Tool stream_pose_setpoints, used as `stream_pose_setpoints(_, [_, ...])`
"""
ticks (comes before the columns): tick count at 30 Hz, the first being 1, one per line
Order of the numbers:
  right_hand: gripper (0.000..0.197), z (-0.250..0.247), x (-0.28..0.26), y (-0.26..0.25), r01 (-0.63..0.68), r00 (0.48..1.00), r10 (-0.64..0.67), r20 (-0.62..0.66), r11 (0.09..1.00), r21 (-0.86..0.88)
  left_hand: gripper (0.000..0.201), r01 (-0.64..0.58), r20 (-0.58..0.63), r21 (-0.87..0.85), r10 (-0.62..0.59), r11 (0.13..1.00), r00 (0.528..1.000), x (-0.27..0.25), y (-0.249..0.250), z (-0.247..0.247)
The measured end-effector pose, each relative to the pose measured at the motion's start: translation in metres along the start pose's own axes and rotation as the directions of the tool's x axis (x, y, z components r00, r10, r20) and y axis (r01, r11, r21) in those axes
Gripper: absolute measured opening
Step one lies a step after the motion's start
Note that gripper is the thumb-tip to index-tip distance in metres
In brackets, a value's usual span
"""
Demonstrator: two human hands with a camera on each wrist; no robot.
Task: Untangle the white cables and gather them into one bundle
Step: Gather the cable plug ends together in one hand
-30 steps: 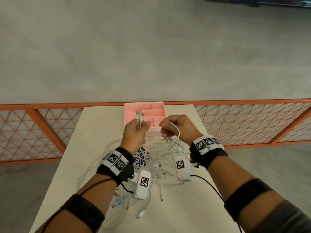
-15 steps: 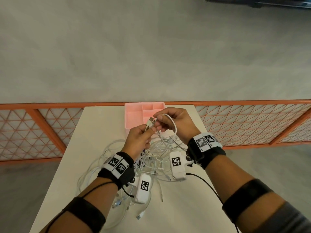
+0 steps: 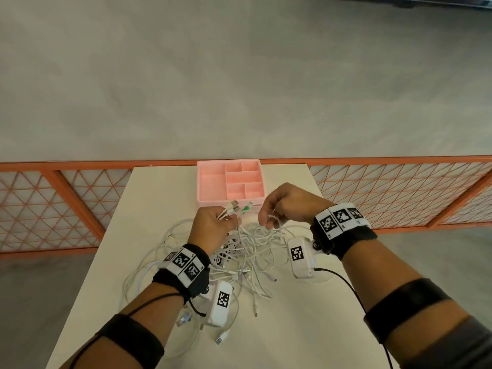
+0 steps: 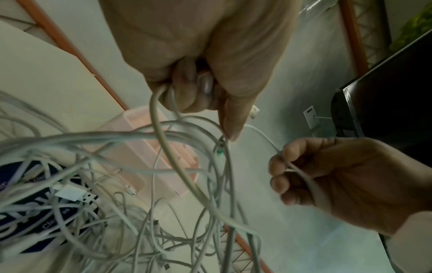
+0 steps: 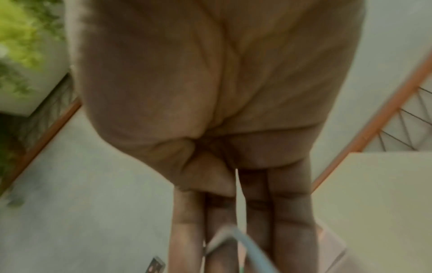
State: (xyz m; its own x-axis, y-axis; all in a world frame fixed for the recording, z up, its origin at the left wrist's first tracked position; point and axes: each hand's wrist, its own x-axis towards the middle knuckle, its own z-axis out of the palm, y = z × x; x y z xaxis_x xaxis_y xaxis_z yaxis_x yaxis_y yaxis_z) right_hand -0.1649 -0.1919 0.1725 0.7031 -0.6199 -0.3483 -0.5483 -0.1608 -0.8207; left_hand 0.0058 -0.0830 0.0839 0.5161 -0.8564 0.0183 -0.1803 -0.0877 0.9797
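bare table (image 3: 165,198) left of pink tray (image 3: 210,182); cable tangle (image 3: 250,251) mid-table

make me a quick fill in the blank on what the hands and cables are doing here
1. The left hand grips several cable ends, one of them with a ____ tip.
2. The right hand holds one white cable between its ____.
3. The tangle of white cables lies on the ____.
4. The tray beyond the hands is ____ in colour.

Missing words: green; fingers; table; pink
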Motion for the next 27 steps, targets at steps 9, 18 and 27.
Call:
stream_pose_setpoints(9, [0.021, 0.040, 0.016, -0.006, 0.113, 0.981, -0.190, -0.046, 0.743, -0.660, 0.019, 0.000, 0.052, 0.060, -0.003, 0.998, 0.999, -0.002, -0.001, 0.015])
stream_pose_setpoints(18, [0.018, 0.025, -0.001, -0.048, 0.407, 0.837, -0.375, -0.399, 0.913, -0.004, 0.032, 0.067, -0.040, 0.122, -0.062, 0.990, 0.997, -0.009, -0.026, 0.016])
stream_pose_setpoints(27, [0.024, 0.000, -0.006, -0.061, 0.452, 0.846, -0.241, -0.476, 0.799, 0.398, 0.021, 0.130, -0.110, -0.040, -0.133, 0.991, 0.985, -0.004, -0.031, 0.002])
